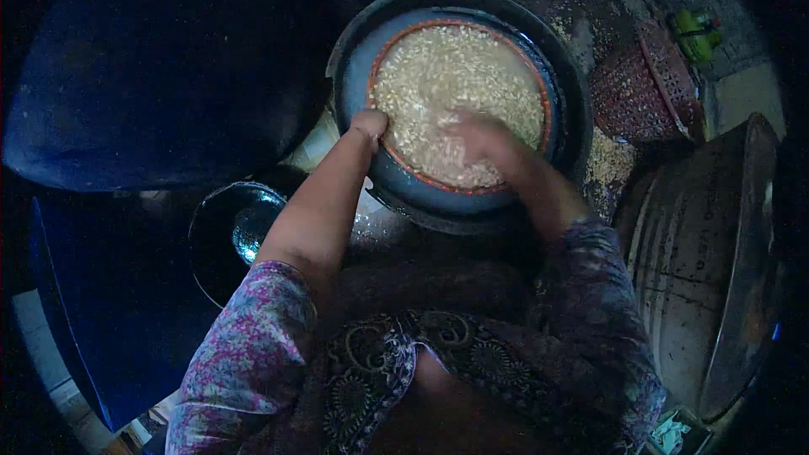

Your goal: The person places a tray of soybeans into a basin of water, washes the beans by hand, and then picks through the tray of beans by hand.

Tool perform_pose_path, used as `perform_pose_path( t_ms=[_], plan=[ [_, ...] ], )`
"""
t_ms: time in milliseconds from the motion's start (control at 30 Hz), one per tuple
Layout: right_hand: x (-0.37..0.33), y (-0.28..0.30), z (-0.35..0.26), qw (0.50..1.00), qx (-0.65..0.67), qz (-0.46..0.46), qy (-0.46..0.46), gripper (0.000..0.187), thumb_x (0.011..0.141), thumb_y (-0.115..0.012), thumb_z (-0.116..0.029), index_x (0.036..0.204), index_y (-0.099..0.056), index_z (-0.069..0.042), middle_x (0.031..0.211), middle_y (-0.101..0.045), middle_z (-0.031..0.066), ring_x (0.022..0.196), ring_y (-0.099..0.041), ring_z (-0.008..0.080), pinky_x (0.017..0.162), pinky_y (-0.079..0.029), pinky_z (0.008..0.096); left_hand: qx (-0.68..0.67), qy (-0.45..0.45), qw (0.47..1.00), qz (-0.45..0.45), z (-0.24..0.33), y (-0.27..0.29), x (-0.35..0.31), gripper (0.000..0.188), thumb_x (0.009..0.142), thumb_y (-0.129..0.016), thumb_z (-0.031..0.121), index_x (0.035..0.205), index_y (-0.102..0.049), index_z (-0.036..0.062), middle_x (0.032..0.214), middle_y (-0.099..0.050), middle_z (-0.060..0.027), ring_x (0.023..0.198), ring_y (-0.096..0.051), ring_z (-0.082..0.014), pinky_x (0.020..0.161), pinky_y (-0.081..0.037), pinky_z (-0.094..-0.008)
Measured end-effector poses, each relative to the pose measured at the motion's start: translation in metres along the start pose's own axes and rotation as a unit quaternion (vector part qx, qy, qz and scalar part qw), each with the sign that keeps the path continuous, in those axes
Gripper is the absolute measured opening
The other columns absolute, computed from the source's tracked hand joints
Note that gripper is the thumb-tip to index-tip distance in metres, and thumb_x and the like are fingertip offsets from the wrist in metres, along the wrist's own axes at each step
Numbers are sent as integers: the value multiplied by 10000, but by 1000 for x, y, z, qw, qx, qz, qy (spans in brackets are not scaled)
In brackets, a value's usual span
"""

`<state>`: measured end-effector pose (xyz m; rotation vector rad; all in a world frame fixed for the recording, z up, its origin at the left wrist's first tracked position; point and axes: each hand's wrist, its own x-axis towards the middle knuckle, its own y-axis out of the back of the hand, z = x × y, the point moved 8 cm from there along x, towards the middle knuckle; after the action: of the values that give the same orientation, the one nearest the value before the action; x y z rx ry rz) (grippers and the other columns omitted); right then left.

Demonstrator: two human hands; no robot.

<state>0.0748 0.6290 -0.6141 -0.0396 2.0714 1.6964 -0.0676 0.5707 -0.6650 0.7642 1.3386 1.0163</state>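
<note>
A round basket with an orange rim (546, 101) sits in a wide dark basin (354, 34) of cloudy water. Pale split beans or kernels (455, 59), wet and loose, fill the basket. My left hand (371, 125) is closed on the basket's near-left rim, its fingertips partly hidden. Inside the basket, right of its middle, my right hand (482, 139) is among the kernels. Motion smears its fingers, so their shape and anything in them cannot be made out.
Large blue drums (152, 59) stand at the left, with a dark, shiny bowl (202, 236) near my left forearm. To the right are a reddish perforated basket (645, 84), a green container (696, 36) and a big ribbed tub (691, 261). Spilled kernels (608, 158) lie on the floor.
</note>
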Motion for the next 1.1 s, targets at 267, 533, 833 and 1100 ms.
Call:
perform_pose_path(
  t_ms=[267, 533, 833, 1100],
  plan=[
    [76, 5, 70, 986, 30, -5, -165, 326, 586, -540, -124, 894, -536, -16, 943, -500, 188, 912, -471, 283, 771, -366, 372, -19, -46, 999, 2, -5, -17, 12, 344, 441, -625, 104, 767, -533, 46, 833, -541, -145, 778, -525, -278, 634, -430, -336],
    [-26, 88, 84, 939, 193, 203, -201, 211, 667, -447, -148, 802, -579, -54, 821, -543, 171, 788, -527, 254, 709, -403, 361, -29, -20, 999, 12, 12, -1, 1, 335, 485, -602, 113, 788, -506, 7, 877, -526, -170, 818, -509, -293, 689, -414, -336],
    [-84, -15, 199, 867, 160, 181, -436, 236, 675, -445, -188, 788, -562, -17, 839, -550, 146, 754, -534, 279, 646, -427, 359, -108, 173, 976, 71, -24, 32, 1, 303, 650, -457, 242, 815, -553, 7, 855, -543, -154, 833, -515, -267, 722, -400, -333],
    [-89, -15, 199, 847, 177, 332, -376, 227, 705, -420, -186, 741, -561, -12, 718, -565, 132, 681, -546, 275, 612, -426, 352, -126, 219, 966, 60, -29, 54, -3, 298, 637, -521, 277, 773, -577, 18, 814, -560, -144, 735, -554, -243, 651, -431, -317]
  ],
)
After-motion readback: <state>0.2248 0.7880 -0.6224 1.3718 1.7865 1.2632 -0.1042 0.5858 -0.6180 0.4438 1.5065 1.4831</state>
